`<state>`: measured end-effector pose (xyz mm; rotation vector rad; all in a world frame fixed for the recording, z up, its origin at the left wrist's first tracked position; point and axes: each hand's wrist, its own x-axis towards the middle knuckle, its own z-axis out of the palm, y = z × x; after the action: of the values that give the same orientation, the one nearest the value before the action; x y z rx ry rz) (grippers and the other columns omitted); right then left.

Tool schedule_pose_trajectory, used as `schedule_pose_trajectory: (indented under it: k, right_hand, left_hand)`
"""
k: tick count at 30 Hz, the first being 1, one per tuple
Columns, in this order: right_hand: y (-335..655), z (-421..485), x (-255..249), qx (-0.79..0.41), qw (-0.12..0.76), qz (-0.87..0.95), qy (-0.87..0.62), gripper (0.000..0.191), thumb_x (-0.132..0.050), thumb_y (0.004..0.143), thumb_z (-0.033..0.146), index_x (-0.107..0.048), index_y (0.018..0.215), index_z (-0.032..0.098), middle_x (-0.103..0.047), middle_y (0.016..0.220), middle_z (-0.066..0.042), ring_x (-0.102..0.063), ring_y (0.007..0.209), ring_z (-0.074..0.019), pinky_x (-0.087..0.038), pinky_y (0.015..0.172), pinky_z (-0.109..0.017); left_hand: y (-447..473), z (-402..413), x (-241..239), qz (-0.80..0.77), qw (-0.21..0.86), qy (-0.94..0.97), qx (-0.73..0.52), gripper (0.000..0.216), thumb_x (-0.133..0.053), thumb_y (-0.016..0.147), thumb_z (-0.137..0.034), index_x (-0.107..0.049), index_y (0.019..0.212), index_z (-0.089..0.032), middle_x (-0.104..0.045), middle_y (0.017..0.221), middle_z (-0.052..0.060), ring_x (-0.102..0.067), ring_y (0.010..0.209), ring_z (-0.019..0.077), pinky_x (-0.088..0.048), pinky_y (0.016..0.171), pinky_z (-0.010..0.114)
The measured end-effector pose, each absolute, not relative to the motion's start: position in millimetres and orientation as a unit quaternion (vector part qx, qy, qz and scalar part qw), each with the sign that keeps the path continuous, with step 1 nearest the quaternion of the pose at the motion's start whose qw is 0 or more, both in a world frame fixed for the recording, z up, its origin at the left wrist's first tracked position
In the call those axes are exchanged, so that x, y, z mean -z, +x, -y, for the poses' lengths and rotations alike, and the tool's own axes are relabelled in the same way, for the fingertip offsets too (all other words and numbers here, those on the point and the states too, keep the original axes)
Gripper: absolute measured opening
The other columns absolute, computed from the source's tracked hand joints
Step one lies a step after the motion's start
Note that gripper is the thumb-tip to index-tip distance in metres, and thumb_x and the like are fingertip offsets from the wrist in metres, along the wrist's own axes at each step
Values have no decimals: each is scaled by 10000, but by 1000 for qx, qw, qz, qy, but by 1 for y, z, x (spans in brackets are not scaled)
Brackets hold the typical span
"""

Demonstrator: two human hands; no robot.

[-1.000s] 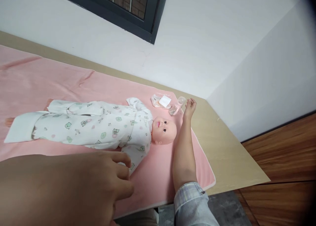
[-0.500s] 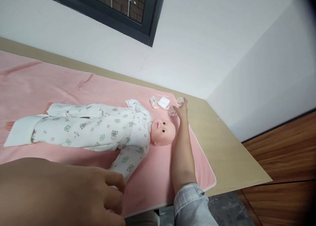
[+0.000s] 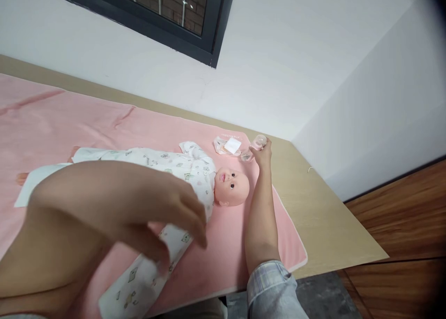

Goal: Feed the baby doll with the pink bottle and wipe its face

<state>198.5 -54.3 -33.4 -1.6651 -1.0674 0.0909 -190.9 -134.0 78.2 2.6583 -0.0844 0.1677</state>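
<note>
A baby doll (image 3: 232,187) in a white printed sleepsuit (image 3: 174,163) lies on its back on a pink blanket (image 3: 69,124), head to the right. My left hand (image 3: 153,219) is close to the camera and pinches the doll's near sleeve (image 3: 139,277), pulling it out toward me. My right hand (image 3: 262,152) is stretched far past the doll's head and is closed around a small clear baby bottle (image 3: 256,145) at the blanket's far corner.
A crumpled clear packet with a white pad (image 3: 228,146) lies next to the bottle. The blanket covers a light wooden table (image 3: 324,217) against a white wall; a dark window frame (image 3: 209,26) is above. Wooden floor (image 3: 411,231) shows at the right.
My right hand reached the bottle and closed on it, lifting it slightly. My left hand took the doll's near sleeve and drew it out toward me.
</note>
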Motion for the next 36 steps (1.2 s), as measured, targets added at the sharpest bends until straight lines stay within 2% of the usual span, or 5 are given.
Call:
schedule_pose_trajectory:
  k: [4, 14, 25, 32, 36]
  right_hand:
    - [186, 60, 10, -57, 600, 486, -633, 755, -709, 650, 247, -384, 1329, 192, -593, 1230, -115, -626, 1009, -212, -494, 931, -388]
    - [105, 95, -44, -131, 599, 643, -458, 801, -685, 763, 470, -247, 1424, 355, -448, 1399, -81, -528, 1237, -248, -491, 993, -480]
    - [24, 113, -48, -229, 587, 666, -399, 852, -732, 722, 511, -272, 1419, 343, -442, 1428, -60, -480, 1302, -259, -526, 989, -459]
    - [21, 114, -50, -244, 587, 664, -393, 619, -693, 759, 518, -436, 1265, 269, -543, 1297, -69, -533, 1224, -235, -494, 1022, -476]
    - [22, 117, -53, -208, 611, 657, -390, 586, -625, 811, 536, -401, 1285, 275, -510, 1324, -73, -489, 1286, -226, -442, 1073, -484]
  left_hand:
    - [-171, 110, -92, 5, 270, 959, -91, 373, -614, 931, -260, -579, 1298, -312, -621, 1282, -25, -593, 1143, 164, -474, 951, 220]
    - [-144, 71, -58, -212, 240, 861, -396, 654, -648, 858, -352, -362, 1439, -267, -558, 1310, 88, -578, 1142, 266, -501, 939, 404]
    - [-131, 73, -54, -267, 209, 830, -444, 676, -698, 722, -250, -439, 1347, -240, -617, 1238, 52, -590, 1131, 282, -495, 927, 387]
    - [-131, 73, -54, -269, 190, 834, -443, 598, -681, 711, -213, -493, 1278, -255, -626, 1224, 30, -608, 1084, 279, -496, 880, 369]
    - [-130, 69, -52, -280, 175, 846, -418, 623, -639, 727, -217, -454, 1321, -247, -607, 1252, 37, -599, 1095, 283, -481, 881, 364]
